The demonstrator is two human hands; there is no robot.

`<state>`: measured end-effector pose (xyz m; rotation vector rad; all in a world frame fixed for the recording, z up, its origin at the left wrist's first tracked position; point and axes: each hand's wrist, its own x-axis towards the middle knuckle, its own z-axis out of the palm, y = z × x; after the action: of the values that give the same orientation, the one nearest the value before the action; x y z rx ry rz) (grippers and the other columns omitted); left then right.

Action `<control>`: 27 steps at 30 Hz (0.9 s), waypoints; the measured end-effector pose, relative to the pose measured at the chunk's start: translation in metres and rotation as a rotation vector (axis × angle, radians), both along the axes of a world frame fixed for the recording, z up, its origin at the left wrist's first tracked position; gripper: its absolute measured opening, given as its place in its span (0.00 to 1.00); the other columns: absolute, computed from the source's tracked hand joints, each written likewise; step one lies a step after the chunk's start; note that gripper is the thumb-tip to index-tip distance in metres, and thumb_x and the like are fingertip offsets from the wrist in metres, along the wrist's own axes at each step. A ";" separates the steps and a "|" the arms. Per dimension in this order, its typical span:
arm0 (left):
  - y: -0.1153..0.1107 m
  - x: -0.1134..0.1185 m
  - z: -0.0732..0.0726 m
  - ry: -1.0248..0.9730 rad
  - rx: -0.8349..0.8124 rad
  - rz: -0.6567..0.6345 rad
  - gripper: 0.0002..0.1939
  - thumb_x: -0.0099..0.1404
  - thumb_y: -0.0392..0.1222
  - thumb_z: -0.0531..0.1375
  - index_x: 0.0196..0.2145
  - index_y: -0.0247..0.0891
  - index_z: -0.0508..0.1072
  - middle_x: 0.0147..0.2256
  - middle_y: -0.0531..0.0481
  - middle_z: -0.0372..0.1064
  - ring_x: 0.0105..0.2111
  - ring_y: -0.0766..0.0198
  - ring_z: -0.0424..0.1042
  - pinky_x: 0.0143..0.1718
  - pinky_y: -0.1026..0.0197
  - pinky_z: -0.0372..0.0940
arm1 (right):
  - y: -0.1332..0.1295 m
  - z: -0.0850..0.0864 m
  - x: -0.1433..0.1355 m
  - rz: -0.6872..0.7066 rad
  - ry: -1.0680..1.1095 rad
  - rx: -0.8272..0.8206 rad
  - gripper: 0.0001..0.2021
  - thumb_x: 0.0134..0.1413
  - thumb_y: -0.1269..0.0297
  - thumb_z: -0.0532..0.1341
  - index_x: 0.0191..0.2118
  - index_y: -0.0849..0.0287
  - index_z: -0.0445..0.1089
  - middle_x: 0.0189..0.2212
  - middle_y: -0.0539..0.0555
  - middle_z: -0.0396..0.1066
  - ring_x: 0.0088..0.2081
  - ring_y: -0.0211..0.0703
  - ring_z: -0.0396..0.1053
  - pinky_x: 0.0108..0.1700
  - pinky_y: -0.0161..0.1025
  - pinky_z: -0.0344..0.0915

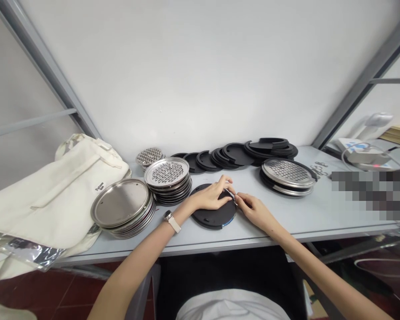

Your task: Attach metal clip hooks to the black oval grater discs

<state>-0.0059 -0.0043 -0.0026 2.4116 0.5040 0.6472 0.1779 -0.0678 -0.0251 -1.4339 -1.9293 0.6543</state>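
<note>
A round black disc (213,218) with a partly raised rim lies on the grey table in front of me. My left hand (211,195) rests over its upper part, with thumb and fingertips bent together at the right edge. There my right hand (253,211) pinches with thumb and forefinger, close to the left fingertips. A small thin shiny piece shows between the two hands, too small to name. Along the disc's lower right rim runs a bluish glint. The fingers hide the disc's upper right edge.
Stacked metal discs (122,202) and grater plates (166,172) stand left, beside a cream bag (53,191). Black rings (238,154) line the wall. At right are a slotted grater plate (288,172) on a pile, small metal parts (319,169) and a white box (362,149).
</note>
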 end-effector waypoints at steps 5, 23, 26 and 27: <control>0.000 0.001 -0.002 0.011 0.045 0.013 0.21 0.65 0.34 0.55 0.52 0.41 0.50 0.48 0.42 0.65 0.51 0.55 0.66 0.52 0.50 0.60 | -0.002 0.001 -0.001 -0.012 0.017 -0.005 0.17 0.62 0.56 0.46 0.24 0.56 0.56 0.21 0.49 0.63 0.26 0.41 0.60 0.31 0.36 0.56; -0.002 0.003 -0.005 0.030 0.149 0.150 0.23 0.66 0.30 0.50 0.57 0.38 0.50 0.47 0.43 0.67 0.50 0.58 0.66 0.53 0.52 0.61 | -0.009 0.003 0.033 -0.096 0.236 -0.112 0.22 0.60 0.46 0.49 0.23 0.57 0.58 0.19 0.47 0.56 0.24 0.37 0.57 0.28 0.34 0.57; -0.004 0.004 -0.003 0.067 0.256 0.190 0.20 0.66 0.31 0.50 0.54 0.37 0.53 0.47 0.43 0.66 0.51 0.56 0.65 0.53 0.51 0.60 | -0.009 0.000 0.030 -0.074 0.229 -0.063 0.21 0.62 0.47 0.49 0.26 0.58 0.62 0.21 0.49 0.61 0.26 0.39 0.60 0.31 0.35 0.59; -0.005 0.004 -0.002 0.080 0.288 0.206 0.19 0.66 0.31 0.51 0.53 0.37 0.55 0.47 0.42 0.65 0.51 0.55 0.65 0.53 0.51 0.61 | -0.010 -0.001 0.029 -0.077 0.234 -0.058 0.21 0.62 0.48 0.49 0.28 0.58 0.64 0.21 0.49 0.61 0.26 0.39 0.60 0.31 0.35 0.60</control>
<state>-0.0017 -0.0090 -0.0046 2.6864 0.7449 0.7579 0.2068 -0.0776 -0.0259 -1.3919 -1.6789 0.8101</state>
